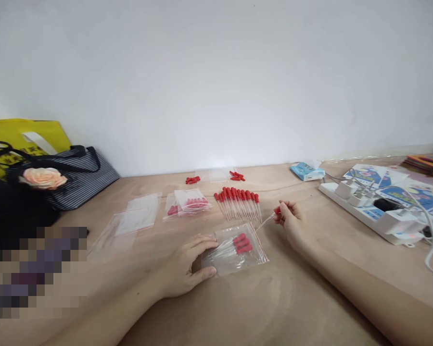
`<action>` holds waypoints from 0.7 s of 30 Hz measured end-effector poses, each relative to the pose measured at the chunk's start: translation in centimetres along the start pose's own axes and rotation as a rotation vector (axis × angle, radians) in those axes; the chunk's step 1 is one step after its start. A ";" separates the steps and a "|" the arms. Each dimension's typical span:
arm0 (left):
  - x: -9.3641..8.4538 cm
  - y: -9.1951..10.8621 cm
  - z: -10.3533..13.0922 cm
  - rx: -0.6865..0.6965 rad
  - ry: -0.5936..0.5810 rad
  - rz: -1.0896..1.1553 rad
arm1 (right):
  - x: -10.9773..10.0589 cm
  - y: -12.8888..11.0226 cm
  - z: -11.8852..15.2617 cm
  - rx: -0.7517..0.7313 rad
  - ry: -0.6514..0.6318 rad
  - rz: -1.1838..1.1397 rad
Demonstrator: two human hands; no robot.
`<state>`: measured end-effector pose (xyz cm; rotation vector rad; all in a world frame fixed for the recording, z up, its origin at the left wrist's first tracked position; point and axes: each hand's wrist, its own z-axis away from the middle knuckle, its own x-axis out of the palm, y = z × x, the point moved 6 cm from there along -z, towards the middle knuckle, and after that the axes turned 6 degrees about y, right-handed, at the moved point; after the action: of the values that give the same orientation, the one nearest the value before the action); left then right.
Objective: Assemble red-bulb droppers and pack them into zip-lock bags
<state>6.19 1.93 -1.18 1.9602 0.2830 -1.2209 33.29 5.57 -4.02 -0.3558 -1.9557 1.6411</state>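
Note:
My right hand (290, 221) pinches the red bulb of a clear dropper (266, 221), whose thin tip points down-left beside the right edge of a clear zip bag (225, 259). Inside that bag lie several red-bulbed droppers (242, 243). Thumb and fingers of my left hand (187, 266) are spread apart, resting at the bag's left side. Behind the bag, a fanned row of red-bulbed droppers (238, 202) lies on the table. Filled bags (193, 201) are to the left of this row, and flat bags (139, 214) lie farther left.
Loose red bulbs (192, 180) and more red bulbs (237, 176) lie near the wall. A blue tissue pack (306, 171) and a white power strip (368, 209) with cables are right; a striped bag (82, 180) is left.

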 end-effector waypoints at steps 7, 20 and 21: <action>0.1 -0.3 0.2 -0.016 -0.002 -0.017 | 1.8 1.0 1.9 0.175 -0.133 -0.135; 0.5 -0.8 0.5 -0.057 -0.030 -0.043 | 3.5 1.3 3.9 0.336 -0.399 -0.093; 0.4 -0.8 0.5 -0.047 -0.022 -0.036 | 3.6 1.2 4.1 0.336 -0.429 -0.070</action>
<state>5.66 2.03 -2.07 1.9080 0.3347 -1.2473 27.83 4.37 -4.68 0.2099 -1.8992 2.0830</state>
